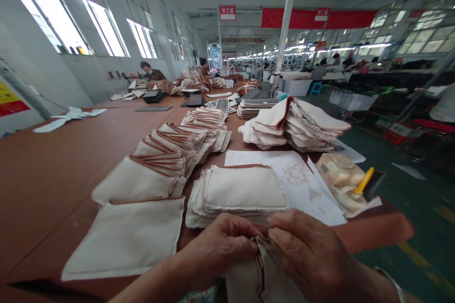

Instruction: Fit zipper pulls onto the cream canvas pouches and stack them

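Note:
Close to my body, at the table's near edge, both hands pinch the brown-trimmed edge of a cream fabric pouch piece (245, 277). My left hand (216, 246) holds it from the left, with thumb and forefinger closed at the trim. From the right, my right hand (313, 251) grips the same piece, its fingertips pressed near the left ones. A dark slit runs down between the piece's two sides. Just beyond my hands lies a stack of similar cream pieces (245, 187). One flat cream piece (128, 236) rests to the left.
A fanned row of cream pieces (159, 165) runs up the brown table (71, 165). A higher pile (313, 123) stands at the right, beyond white paper (298, 180). A plastic container (337, 170) and a yellow-handled brush (364, 181) sit at the right edge. A co-worker (152, 72) is farther back.

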Available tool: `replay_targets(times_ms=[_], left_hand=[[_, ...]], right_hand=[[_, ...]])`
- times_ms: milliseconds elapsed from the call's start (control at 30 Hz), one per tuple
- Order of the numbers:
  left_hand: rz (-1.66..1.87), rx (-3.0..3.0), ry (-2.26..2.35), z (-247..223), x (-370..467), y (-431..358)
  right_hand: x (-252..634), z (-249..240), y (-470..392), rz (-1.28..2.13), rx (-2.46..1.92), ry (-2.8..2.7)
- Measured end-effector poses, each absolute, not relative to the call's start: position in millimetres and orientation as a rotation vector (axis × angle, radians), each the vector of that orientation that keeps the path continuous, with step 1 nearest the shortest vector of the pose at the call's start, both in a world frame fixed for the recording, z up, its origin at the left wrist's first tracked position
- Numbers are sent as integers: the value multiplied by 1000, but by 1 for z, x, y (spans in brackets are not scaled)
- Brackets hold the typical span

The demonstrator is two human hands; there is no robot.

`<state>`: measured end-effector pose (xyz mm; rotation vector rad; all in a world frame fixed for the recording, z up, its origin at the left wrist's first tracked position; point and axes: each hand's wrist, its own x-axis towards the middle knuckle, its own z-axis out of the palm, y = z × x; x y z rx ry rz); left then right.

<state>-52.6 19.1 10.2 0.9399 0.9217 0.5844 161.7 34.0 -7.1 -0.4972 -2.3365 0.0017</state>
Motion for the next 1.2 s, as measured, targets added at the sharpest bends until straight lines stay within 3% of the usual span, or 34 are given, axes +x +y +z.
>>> replay_targets(times_ms=[400, 467, 567, 633, 833, 1033, 1200], left_hand=[[522, 1157, 910, 9, -49, 16], [461, 1193, 908, 9, -49, 16], [391, 1204, 915, 9, -51, 16], [397, 1164, 900, 10, -51, 15], [505, 1063, 897, 12, -50, 16], [556, 1232, 1010, 6, -51, 17], [490, 1426, 1127, 6, -50, 16]], right_hand=[[153, -8, 31, 120, -600, -2500], [157, -5, 39, 557, -719, -2491], [165, 0, 54, 1588, -848, -2249], [168, 2, 60, 1881, -798, -2069], [164, 16, 48, 1418, -727, -2169], [158, 12, 33, 1292, -965, -2205], [150, 0, 32, 1436, -977, -2032]])
